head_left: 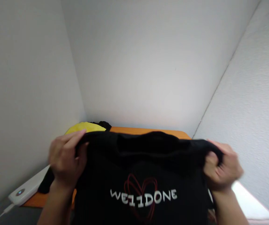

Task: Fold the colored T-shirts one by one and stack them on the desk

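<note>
In the head view, a person's two bare hands hold up a black shirt (141, 175) in front of an orange tabletop (175, 135), its cloth covering most of that surface. The left hand (65, 157), over the tabletop's left part, is clenched on one upper corner of the shirt; the right hand (225, 167), beyond the tabletop's right end, is closed round the opposite upper corner. The garment therefore hangs between the two grips, its top edge stretched from fist to fist, the neckline sagging open in the middle and the lower part running out of sight at the bottom. Both hands are somewhat blurred. Across the front of the shirt, white lettering (149, 199) reads "WE11DONE", printed over a red, sketchily drawn heart (151, 178). At the tabletop's far left corner lies a yellow cloth (85, 126) with a bunched black cloth (105, 124) beside it. Along the tabletop's left edge sits a white oblong device (29, 187) with a small round dark panel, faintly lit, whose marks are too small to read; a white cable (0, 216) leads from its near end. Pale walls (136, 62) rise behind the tabletop and to either side.
</note>
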Motion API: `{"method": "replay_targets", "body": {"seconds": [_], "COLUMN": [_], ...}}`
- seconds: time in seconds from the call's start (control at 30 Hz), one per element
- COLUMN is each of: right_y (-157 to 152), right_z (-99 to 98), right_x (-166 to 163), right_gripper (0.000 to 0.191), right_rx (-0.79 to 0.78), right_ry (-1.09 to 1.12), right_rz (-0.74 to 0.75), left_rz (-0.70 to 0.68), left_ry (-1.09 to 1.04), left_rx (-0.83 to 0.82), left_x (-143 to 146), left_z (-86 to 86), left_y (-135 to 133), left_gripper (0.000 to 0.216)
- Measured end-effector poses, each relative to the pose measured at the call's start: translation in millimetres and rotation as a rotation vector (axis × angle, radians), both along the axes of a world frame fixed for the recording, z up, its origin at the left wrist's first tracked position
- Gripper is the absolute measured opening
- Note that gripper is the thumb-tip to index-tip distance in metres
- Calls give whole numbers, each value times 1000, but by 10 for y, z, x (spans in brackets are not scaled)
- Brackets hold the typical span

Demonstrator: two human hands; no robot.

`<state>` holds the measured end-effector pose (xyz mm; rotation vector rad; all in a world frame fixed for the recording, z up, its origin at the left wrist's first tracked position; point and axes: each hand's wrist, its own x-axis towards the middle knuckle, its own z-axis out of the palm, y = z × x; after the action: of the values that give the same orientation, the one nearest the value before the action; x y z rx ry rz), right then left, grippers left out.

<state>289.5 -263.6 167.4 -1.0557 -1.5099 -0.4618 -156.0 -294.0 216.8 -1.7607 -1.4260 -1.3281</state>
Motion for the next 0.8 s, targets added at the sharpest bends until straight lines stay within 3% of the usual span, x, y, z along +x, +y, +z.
{"method": "replay_targets", "body": {"seconds": [0.1,0.2,0.33,0.43,0.57,0.67,0.8], "right_y": [599,1011,1106,1044,1042,1128,1329], "right_z": [14,-288,-823,-1070,-1197,-1214,-1158], "right_x": [-188,-394,-685,-910,-1109,-1146,-1187], "right_gripper": [32,36,39,52,73,76,74], "right_rx": [-137,-412,-751,-966,-1209,-1284,-1317], "right_ry": [-113,-291,-482,-581,-607,-616,-638], "right_rz": [28,-19,39,121,141,135,111], "left_rz": [37,23,-55,-106,-124,-86,-25], "left_ry": [154,185,225,283,348,382,417], "left_rx": [-142,-375,-681,-877,-1104,-1175,-1212], "left_x": [101,189,286,372,426,398,416], "left_z": [-40,-384,-985,-1264,-1456,-1548,-1504], "left_y": [510,918,1070,1088,1186,1280,1428], "left_gripper": [33,30,33,45,64,70,69]}}
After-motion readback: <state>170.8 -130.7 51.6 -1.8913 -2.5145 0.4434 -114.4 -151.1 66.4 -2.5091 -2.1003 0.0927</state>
